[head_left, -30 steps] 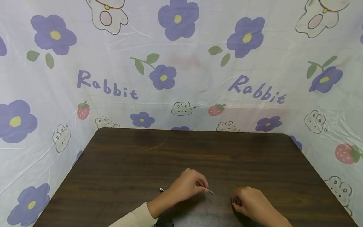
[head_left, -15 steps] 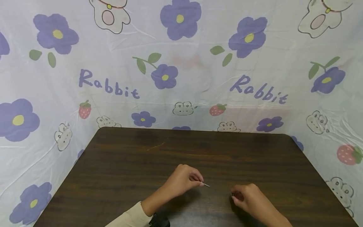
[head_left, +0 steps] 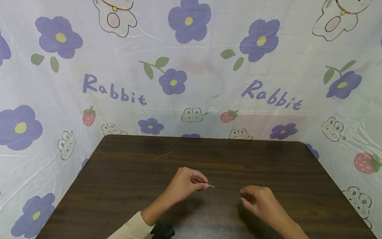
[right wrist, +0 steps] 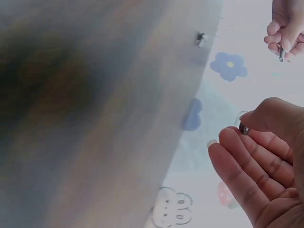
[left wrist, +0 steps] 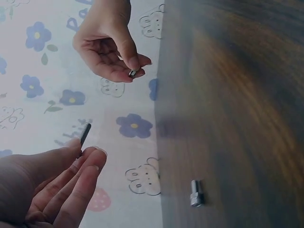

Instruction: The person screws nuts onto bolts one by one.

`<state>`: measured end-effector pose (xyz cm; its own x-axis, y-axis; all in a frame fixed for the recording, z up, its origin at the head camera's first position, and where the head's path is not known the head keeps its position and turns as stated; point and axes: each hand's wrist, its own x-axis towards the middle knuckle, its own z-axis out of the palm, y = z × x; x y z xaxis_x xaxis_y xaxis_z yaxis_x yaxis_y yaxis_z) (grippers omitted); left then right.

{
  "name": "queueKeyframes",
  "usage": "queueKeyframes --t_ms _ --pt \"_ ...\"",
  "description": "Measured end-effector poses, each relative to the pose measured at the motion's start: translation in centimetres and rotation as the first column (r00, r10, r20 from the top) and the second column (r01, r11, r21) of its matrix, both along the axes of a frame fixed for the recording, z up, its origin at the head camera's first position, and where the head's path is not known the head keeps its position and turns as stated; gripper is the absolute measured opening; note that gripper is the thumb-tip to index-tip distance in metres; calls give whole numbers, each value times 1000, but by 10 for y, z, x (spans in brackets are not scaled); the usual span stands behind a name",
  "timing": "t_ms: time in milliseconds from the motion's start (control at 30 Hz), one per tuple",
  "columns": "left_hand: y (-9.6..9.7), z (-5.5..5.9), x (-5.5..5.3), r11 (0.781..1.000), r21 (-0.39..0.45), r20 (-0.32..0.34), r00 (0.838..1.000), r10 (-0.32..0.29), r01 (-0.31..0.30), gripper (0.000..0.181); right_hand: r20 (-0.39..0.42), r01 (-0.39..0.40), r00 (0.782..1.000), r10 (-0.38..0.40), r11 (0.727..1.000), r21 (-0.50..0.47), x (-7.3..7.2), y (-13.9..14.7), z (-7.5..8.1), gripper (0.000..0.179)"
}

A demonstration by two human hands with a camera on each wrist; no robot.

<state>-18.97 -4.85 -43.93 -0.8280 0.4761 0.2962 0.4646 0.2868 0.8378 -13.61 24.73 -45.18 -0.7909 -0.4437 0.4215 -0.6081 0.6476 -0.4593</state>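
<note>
My left hand (head_left: 184, 184) pinches a thin threaded bolt (left wrist: 86, 133) between thumb and fingertips, its threaded end pointing toward my right hand; its other end is hidden in the fingers. My right hand (head_left: 263, 201) pinches a small metal nut (right wrist: 244, 128) between thumb and index finger, its other fingers loosely bent. Both hands are above the table, the bolt's tip and the nut apart with a gap between them. On the tabletop lies another short metal bolt (left wrist: 195, 194) with a thicker end, hidden by my left arm in the head view.
The dark wood-grain table (head_left: 143, 166) has rounded far corners. A white cloth (head_left: 209, 93) printed with flowers and rabbits hangs behind it and along both sides. A black object (head_left: 162, 230) shows at my left wrist below the sleeve (head_left: 131, 228).
My left hand has moved up and to the left with the bolt, which now points more level. My right hand has risen slightly with the nut. The bolt on the table is now hidden in the head view.
</note>
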Motion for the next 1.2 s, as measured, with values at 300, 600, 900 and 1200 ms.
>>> queueKeyframes --t_ms 300,600,900,1200 --pt "-11 14 0 997 61 -14 998 58 -57 6 -136 -24 991 20 999 -27 -11 -18 16 28" --pt "-23 30 -2 988 124 -32 995 94 -89 8 -134 -98 987 93 995 -29 -21 -42 40 20" --pt "-30 48 -1 977 179 -45 991 123 -113 8 -183 -92 979 90 996 -2 -30 -67 65 19" --pt "-26 49 2 955 268 -38 989 146 -130 14 -234 -134 965 118 989 -54 -38 -85 83 20"
